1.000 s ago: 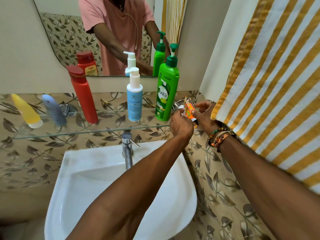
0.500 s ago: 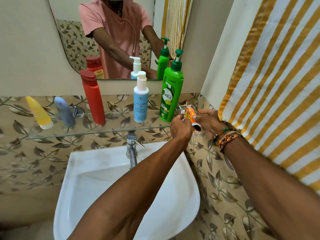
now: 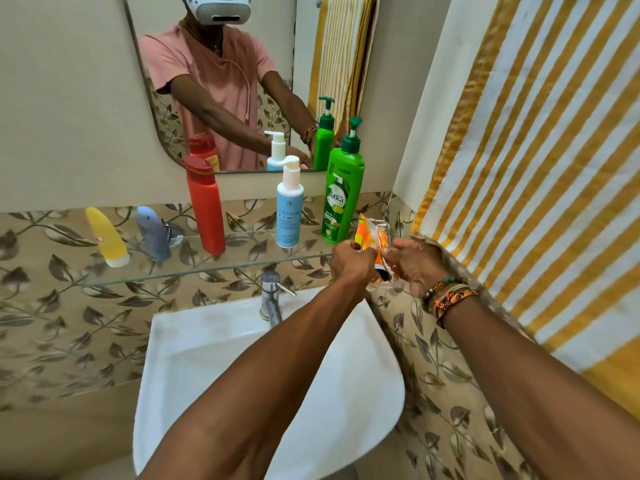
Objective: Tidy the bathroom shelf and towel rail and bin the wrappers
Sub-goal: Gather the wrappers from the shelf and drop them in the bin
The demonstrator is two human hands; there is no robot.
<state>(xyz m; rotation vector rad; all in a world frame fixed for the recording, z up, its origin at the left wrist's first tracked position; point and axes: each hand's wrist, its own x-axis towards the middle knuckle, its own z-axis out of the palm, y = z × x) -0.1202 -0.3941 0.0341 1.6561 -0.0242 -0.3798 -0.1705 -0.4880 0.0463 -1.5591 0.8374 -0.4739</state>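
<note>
Both hands have come a little nearer the camera and lower since the earlier frame, drawing the wrappers (image 3: 372, 241) off the right end of the glass shelf (image 3: 194, 270) – they now sit in front of its edge, above the right rim of the white sink (image 3: 214, 344). The left hand (image 3: 351, 263) is curled, its fingers pinching the orange wrapper near the top. The right hand (image 3: 415, 263), with beaded and woven bracelets (image 3: 446, 296) at the wrist, is curled too, gripping the clear crinkled plastic and orange packet from the other side; whether it pinches one piece or several I cannot tell. The wrappers are held between the two hands, just beside the green pump bottle (image 3: 341, 202), which stands upright at the shelf's right end.

Along the shelf to the left stand a pale blue pump bottle (image 3: 289, 209), a red bottle (image 3: 206, 206) leaning slightly, then a grey-blue tube (image 3: 152, 233) and a yellow tube (image 3: 107, 237), both resting cap down and tilted. A chrome tap (image 3: 272, 299) rises behind the sink below the shelf. A yellow-and-white striped towel (image 3: 540, 161) hangs down the right side – it reaches just behind the right hand. The mirror (image 3: 221, 81) above reflects the person's arms, the bottles and the towel
</note>
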